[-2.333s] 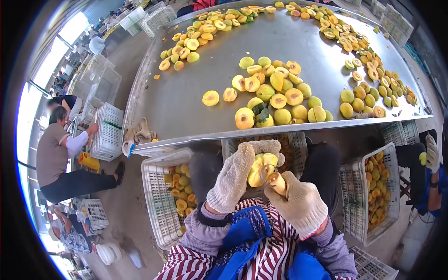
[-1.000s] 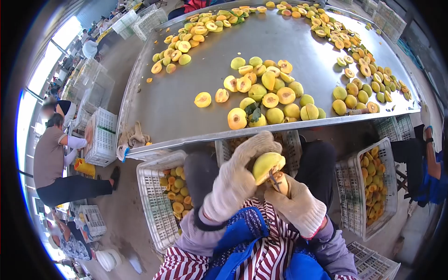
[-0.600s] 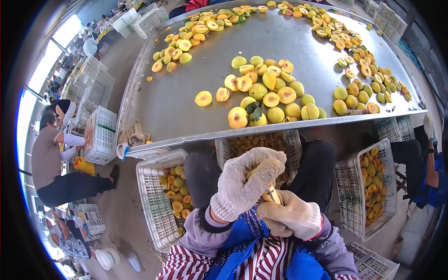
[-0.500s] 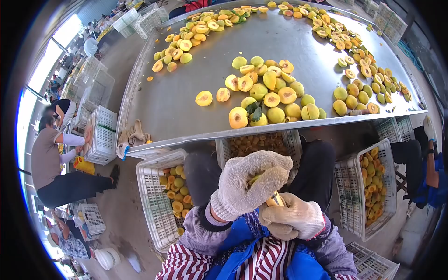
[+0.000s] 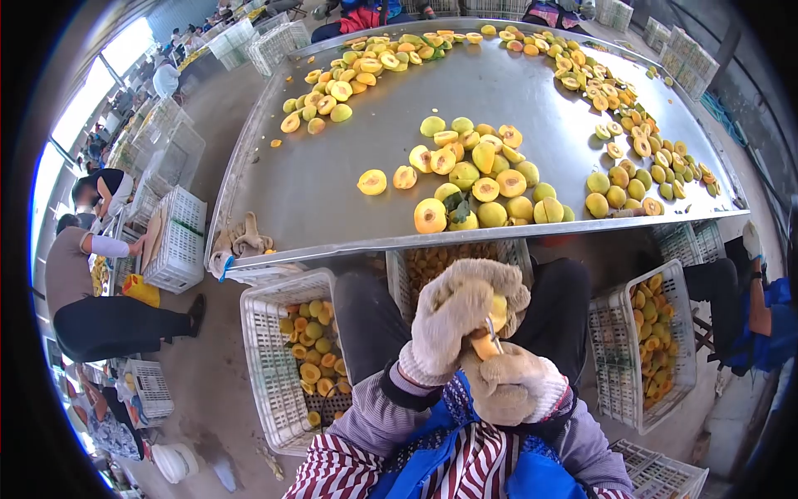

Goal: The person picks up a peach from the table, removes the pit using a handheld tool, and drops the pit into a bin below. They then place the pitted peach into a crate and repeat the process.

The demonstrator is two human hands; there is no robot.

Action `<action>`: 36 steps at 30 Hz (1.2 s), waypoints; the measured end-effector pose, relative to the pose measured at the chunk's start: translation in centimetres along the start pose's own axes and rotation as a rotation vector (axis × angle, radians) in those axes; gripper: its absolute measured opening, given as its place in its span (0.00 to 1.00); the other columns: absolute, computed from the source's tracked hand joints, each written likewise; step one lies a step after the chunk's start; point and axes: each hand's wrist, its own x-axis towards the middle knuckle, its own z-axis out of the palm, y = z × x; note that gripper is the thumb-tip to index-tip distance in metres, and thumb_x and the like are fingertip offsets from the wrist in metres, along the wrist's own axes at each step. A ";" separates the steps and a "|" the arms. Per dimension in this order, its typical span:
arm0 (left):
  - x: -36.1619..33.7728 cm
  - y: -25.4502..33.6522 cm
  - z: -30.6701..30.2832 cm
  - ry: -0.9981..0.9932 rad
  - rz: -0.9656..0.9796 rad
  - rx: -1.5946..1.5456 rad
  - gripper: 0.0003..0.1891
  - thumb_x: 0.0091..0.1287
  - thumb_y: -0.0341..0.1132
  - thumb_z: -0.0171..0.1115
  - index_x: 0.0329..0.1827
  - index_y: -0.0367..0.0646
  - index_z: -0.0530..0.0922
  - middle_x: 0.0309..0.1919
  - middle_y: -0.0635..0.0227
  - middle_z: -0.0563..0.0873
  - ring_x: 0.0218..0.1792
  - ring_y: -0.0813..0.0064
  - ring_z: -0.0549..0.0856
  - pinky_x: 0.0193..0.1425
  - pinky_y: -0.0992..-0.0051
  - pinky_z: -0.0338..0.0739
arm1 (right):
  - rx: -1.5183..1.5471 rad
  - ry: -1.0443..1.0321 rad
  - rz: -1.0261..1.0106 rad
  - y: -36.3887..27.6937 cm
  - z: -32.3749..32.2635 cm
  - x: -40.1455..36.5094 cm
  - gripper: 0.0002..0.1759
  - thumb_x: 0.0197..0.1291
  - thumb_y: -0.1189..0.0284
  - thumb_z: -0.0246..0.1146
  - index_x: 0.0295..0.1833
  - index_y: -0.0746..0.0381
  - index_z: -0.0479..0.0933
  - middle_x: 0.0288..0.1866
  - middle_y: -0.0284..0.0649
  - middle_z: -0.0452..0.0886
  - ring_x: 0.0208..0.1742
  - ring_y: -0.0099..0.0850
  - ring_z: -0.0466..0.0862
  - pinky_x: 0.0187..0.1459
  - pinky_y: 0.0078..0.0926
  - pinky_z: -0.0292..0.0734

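Observation:
My left hand [image 5: 455, 320], in a knitted work glove, is closed around a yellow peach [image 5: 498, 313], most of which the fingers hide. Just below it, my right hand [image 5: 511, 384], gloved too, grips a small pitting knife [image 5: 485, 344] with a pale wooden handle. Its narrow metal part points up against the fruit; the tip is hard to make out. Both hands are close together above my lap. Ahead of them, a pile of whole and halved peaches [image 5: 486, 190] lies near the edge of the metal table [image 5: 332, 204].
White crates of peaches stand left [image 5: 278, 416] and right [image 5: 615, 391] of my knees. Between them, under the table edge, another crate [image 5: 397, 287] holds orange-brown pieces. A spare glove [image 5: 249, 241] lies on the table's left corner. Co-workers sit or stand around.
My left hand has turned, so more of the peach shows between its fingers. My right hand keeps the knife against it. The view has tilted slightly.

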 end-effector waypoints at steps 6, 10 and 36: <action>0.8 -0.5 -1.5 0.095 -0.316 -0.065 0.28 0.77 0.57 0.57 0.62 0.40 0.76 0.43 0.63 0.88 0.31 0.76 0.88 0.28 0.82 0.82 | -0.172 0.006 0.182 -0.1 2.0 1.0 0.09 0.69 0.71 0.63 0.40 0.65 0.75 0.17 0.29 0.66 0.13 0.18 0.63 0.12 0.17 0.54; -0.3 0.9 -8.6 0.320 0.077 0.259 0.22 0.80 0.49 0.53 0.61 0.37 0.77 0.45 0.59 0.88 0.34 0.74 0.89 0.28 0.80 0.83 | -0.308 0.211 0.117 -1.3 0.7 -0.2 0.11 0.68 0.65 0.65 0.37 0.61 0.75 0.20 0.26 0.66 0.16 0.16 0.64 0.17 0.17 0.54; 15.2 -0.9 -18.7 0.143 -0.481 1.005 0.36 0.60 0.45 0.75 0.69 0.42 0.72 0.55 0.57 0.85 0.55 0.63 0.86 0.49 0.63 0.84 | -0.755 0.552 -0.208 -3.2 -4.7 6.3 0.09 0.74 0.63 0.63 0.45 0.56 0.74 0.18 0.26 0.70 0.13 0.18 0.66 0.15 0.17 0.62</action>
